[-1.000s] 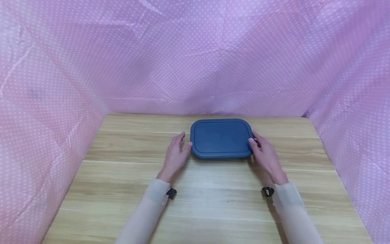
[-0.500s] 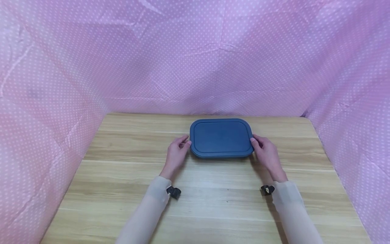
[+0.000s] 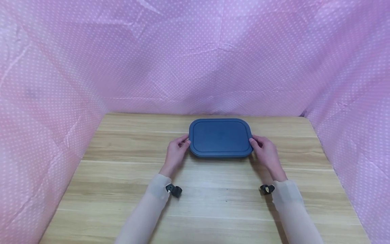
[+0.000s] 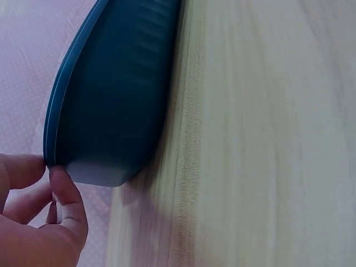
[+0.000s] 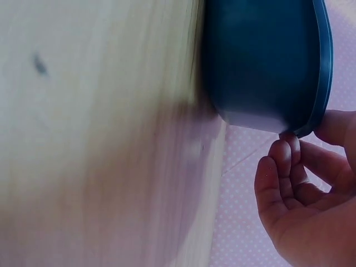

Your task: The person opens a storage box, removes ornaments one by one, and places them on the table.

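Note:
A dark blue rectangular container (image 3: 220,137) with a matching lid sits on the wooden table (image 3: 213,203), a little behind the middle. My left hand (image 3: 176,153) is at its left end. In the left wrist view the thumb and a finger of that hand (image 4: 49,171) pinch the lid's rim over the container (image 4: 111,100). My right hand (image 3: 264,151) is at the right end. In the right wrist view its fingertips (image 5: 289,146) curl under the lid's rim of the container (image 5: 256,61), with another finger on top.
Pink dotted cloth (image 3: 195,61) walls the table in at the back, left and right. Bare wood lies between the container and the front edge. A small black camera sits on each wrist (image 3: 174,190).
Both hands have closed in on the container's ends. The left fingers went from spread beside it to pinching the rim. The container has shifted slightly left.

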### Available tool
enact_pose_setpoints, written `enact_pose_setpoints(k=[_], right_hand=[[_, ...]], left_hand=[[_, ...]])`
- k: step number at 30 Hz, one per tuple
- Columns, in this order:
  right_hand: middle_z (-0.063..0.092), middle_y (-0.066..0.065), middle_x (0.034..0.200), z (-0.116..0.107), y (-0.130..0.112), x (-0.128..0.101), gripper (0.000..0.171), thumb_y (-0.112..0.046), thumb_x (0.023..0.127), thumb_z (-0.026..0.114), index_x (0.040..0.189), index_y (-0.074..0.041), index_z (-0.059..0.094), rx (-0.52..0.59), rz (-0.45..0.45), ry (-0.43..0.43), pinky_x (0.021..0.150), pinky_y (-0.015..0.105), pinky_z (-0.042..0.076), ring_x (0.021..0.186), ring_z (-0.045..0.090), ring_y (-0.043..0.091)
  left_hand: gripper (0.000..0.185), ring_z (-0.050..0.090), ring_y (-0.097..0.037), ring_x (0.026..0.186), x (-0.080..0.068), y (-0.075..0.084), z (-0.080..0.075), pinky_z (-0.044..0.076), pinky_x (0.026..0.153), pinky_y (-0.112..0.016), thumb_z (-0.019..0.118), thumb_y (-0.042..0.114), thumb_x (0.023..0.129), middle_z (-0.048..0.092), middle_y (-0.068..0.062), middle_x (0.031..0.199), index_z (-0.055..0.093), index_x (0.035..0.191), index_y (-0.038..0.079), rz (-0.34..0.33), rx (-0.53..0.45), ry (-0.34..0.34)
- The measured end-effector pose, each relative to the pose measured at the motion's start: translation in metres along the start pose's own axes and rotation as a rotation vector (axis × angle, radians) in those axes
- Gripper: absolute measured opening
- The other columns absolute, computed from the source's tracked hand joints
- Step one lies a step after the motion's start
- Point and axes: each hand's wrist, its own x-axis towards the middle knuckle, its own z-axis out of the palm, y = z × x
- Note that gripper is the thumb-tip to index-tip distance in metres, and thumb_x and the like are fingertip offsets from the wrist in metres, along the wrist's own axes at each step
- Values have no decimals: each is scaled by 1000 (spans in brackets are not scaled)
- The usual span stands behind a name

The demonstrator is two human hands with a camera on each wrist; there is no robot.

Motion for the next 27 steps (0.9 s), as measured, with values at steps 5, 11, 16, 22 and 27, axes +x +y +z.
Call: enact_pose_setpoints(k=[5, 11, 16, 22, 27], right_hand=[[64, 32, 126, 0, -2, 0, 48, -29, 109, 53, 137, 9, 62, -8, -7, -1, 99, 58, 48, 116, 61, 44], [64, 32, 125, -1, -4, -2, 48, -30, 109, 53, 137, 8, 62, -18, -12, 11, 99, 59, 48, 115, 62, 44], [64, 33, 125, -2, -5, -5, 46, -28, 109, 54, 136, 9, 62, -14, -18, 21, 99, 60, 48, 116, 61, 45], [66, 32, 122, 0, -6, -7, 44, -26, 108, 55, 133, 9, 64, -29, -34, 34, 96, 59, 50, 112, 63, 45], [66, 32, 122, -1, -6, -7, 45, -27, 109, 54, 134, 9, 64, -28, -21, 26, 95, 58, 50, 111, 63, 43]], left_hand=[[38, 67, -26, 105, 1, 1, -2, 56, 94, -36, 63, 13, 103, 70, -17, 119, 65, 138, -3, -1, -10, -8], [38, 66, -26, 105, 4, 0, -1, 56, 92, -33, 63, 12, 103, 70, -16, 119, 64, 138, -3, -4, -11, -18], [38, 66, -25, 103, 3, 1, -1, 56, 87, -29, 64, 11, 103, 70, -16, 117, 64, 139, -2, -13, -2, -16], [39, 66, -25, 103, 1, 1, -2, 55, 83, -23, 65, 12, 103, 71, -15, 118, 64, 139, -1, -21, 5, -12], [39, 64, -25, 103, 1, 1, -2, 53, 81, -21, 65, 12, 103, 70, -15, 119, 64, 139, -1, -32, -17, -22]])
